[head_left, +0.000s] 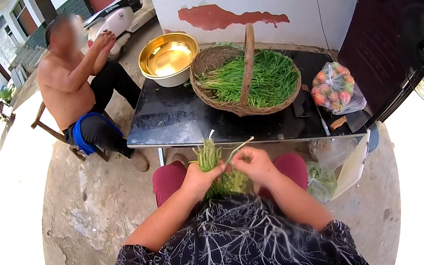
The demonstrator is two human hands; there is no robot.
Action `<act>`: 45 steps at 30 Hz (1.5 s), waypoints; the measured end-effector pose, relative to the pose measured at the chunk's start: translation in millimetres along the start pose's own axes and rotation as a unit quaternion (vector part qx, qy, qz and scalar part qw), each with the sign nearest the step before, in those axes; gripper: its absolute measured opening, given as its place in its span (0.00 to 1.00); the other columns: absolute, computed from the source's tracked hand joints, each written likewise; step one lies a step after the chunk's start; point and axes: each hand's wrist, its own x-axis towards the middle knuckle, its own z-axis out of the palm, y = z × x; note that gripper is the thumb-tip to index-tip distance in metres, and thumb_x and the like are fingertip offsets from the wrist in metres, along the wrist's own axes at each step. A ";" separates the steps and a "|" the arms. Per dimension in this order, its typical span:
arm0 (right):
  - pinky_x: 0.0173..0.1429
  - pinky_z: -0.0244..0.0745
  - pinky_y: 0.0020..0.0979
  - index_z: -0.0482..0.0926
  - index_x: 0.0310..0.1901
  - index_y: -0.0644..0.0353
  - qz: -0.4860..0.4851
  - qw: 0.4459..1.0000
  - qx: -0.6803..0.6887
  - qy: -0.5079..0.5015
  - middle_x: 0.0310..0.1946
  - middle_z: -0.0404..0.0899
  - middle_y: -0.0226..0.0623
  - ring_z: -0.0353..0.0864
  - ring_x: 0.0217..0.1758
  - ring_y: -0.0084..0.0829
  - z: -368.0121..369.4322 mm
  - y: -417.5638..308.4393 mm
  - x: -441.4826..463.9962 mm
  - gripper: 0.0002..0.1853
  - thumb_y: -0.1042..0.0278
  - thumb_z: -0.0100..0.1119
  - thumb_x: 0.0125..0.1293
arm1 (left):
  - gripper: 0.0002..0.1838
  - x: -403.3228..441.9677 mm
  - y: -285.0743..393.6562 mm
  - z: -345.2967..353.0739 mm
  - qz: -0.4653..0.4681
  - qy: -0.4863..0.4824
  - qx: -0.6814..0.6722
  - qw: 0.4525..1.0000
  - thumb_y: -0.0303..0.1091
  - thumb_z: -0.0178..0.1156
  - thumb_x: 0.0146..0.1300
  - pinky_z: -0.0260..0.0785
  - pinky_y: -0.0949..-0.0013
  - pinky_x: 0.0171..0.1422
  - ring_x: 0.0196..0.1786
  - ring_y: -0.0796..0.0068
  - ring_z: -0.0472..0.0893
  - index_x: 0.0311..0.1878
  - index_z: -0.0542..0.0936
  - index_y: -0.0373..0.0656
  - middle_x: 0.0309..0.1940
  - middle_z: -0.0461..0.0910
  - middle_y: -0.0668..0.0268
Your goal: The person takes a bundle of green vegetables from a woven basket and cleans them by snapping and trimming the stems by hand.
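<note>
A black table (161, 119) spans the middle of the frame, against a white wall. At the upper left, another person (65, 86) sits on a wooden chair well apart from the hands, both arms raised, near a parked scooter (121, 22). On the table, at upper centre, stands a wicker basket (219, 104) with an arched handle, heaped with long green stalks (272, 77). Just beside it on the left is a basin (168, 57), shiny gold inside and pale outside. Toward the table's right end lies a clear plastic bag (333, 87) of red and greenish round produce. Below that end, right of centre, are more plastic bags (322, 179), one with something green inside, near a tilted pale board (353, 166).

In the centre of the frame, below the table's near edge, the left hand (202, 182) has its fingers closed around an upright bunch of green stems (208, 155). The right hand (254, 165) is just beside it, fingers bent and nearly closed, pinching a single thin stalk (240, 146) that slants up to the right.
</note>
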 end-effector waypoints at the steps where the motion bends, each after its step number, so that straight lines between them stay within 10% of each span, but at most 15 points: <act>1: 0.32 0.67 0.21 0.76 0.26 0.64 -0.013 0.998 -0.050 0.034 0.26 0.75 0.29 0.71 0.25 0.18 -1.0 2.4 0.3 0.04 0.73 0.59 0.53 | 0.03 -0.1 0.0 -0.4 -0.001 -0.001 -0.003 1.000 0.25 0.58 0.55 0.66 0.76 0.30 0.28 0.78 0.75 0.31 0.76 0.36 0.27 0.79 0.62; 4: 0.29 0.65 0.21 0.75 0.23 0.63 -0.180 0.967 -0.144 0.112 0.24 0.70 0.27 0.67 0.23 0.18 -5.6 3.2 4.1 0.04 0.73 0.58 0.50 | 0.05 3.7 -7.3 -3.9 0.007 -0.016 0.015 1.000 0.27 0.59 0.55 0.64 0.77 0.28 0.23 0.81 0.71 0.33 0.77 0.35 0.25 0.78 0.66; 14: 0.25 0.61 0.17 0.74 0.24 0.63 -0.067 0.925 -0.033 0.373 0.16 0.69 0.23 0.63 0.19 0.13 -64.9 19.6 20.3 0.06 0.71 0.59 0.53 | 0.04 0.3 -1.9 -6.3 -0.033 -0.005 -0.031 0.999 0.27 0.58 0.55 0.66 0.73 0.31 0.29 0.75 0.76 0.31 0.76 0.36 0.25 0.77 0.63; 16: 0.25 0.62 0.20 0.76 0.26 0.63 0.033 0.956 -0.264 0.121 0.18 0.72 0.25 0.64 0.20 0.14 -65.9 14.7 14.0 0.08 0.68 0.62 0.53 | 0.05 1.4 -2.2 -6.6 -0.035 -0.016 -0.039 0.998 0.28 0.58 0.55 0.66 0.72 0.33 0.30 0.74 0.76 0.31 0.77 0.36 0.25 0.78 0.63; 20: 0.36 0.67 0.20 0.78 0.34 0.64 0.054 0.994 0.089 -0.016 0.28 0.77 0.25 0.71 0.30 0.16 -17.8 -4.7 0.3 0.09 0.68 0.62 0.55 | 0.06 1.2 -1.2 -3.3 -0.049 -0.030 -0.044 0.997 0.29 0.58 0.56 0.66 0.71 0.34 0.31 0.74 0.76 0.30 0.77 0.36 0.25 0.78 0.63; 45: 0.41 0.68 0.22 0.77 0.32 0.63 0.034 0.986 0.138 -0.089 0.28 0.77 0.28 0.72 0.33 0.17 0.5 -7.2 -2.6 0.06 0.70 0.59 0.58 | 0.05 -3.2 2.4 -4.9 -0.041 -0.079 -0.100 0.991 0.27 0.61 0.52 0.68 0.72 0.34 0.27 0.75 0.76 0.31 0.76 0.39 0.24 0.76 0.66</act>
